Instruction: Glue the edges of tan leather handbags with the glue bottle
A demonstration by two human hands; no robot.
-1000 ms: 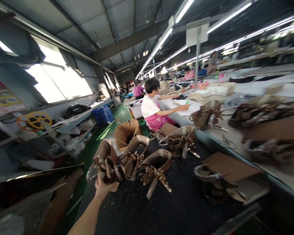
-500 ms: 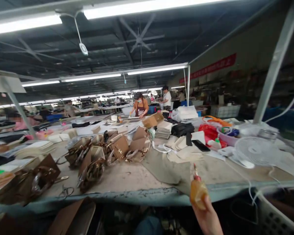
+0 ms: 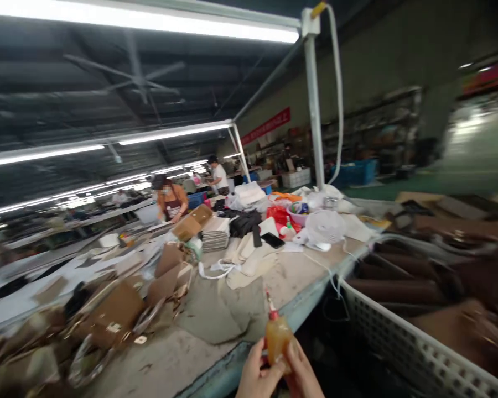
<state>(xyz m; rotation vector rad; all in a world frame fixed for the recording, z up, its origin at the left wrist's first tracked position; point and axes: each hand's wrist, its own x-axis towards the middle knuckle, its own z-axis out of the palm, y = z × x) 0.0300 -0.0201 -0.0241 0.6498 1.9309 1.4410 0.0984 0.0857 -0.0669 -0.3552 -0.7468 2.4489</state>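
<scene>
Because both hands are on it, the amber bottle (image 3: 279, 342) is easy to place: near six o'clock in the view, in front of the work table (image 3: 128, 362), red collar (image 3: 273, 314) and thin nozzle (image 3: 269, 301) up, leaning slightly toward eleven. Left hand (image 3: 254, 373) closed around its lower left side, right hand (image 3: 302, 370) gripping the lower right; neither free. Contents can't be identified.

To handle it well, I'd say keep the nozzle up, squeeze lightly, steady the base with both thumbs. Probably worth keeping the tip off the grey sheet (image 3: 216, 312) at seven and the white basket (image 3: 415, 330) of brown pieces at four; a drip could mark them.

Versus half a second ago: only one hand showed on the bottle then, and it sat nearer five. View has swung right, so the brown bags (image 3: 108, 315) are now at eight and the basket shows much more.
</scene>
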